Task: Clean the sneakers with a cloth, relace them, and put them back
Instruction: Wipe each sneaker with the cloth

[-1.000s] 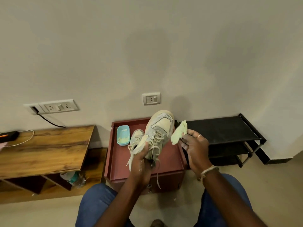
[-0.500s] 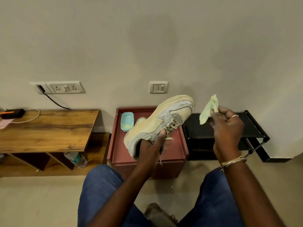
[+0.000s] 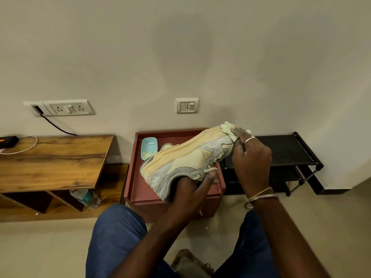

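moved: right hand [image 3: 251, 157] brought cloth [image 3: 226, 127] onto sneaker [image 3: 186, 157] toe | left hand [image 3: 186, 189] fingers clamped on collar, shoe above red table [image 3: 138, 197] | right fingers pinch cloth | likely light, soft upper, stiff sole; hold at collar

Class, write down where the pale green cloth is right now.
In the head view, right of centre, the right hand holds the cloth against the toe of the sneaker.

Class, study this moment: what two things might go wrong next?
The left hand grips the sneaker only at its heel end, so the right hand pressing the cloth on the toe could twist it loose. The sneaker's heel hangs close to the blue dish; a slip might knock it.
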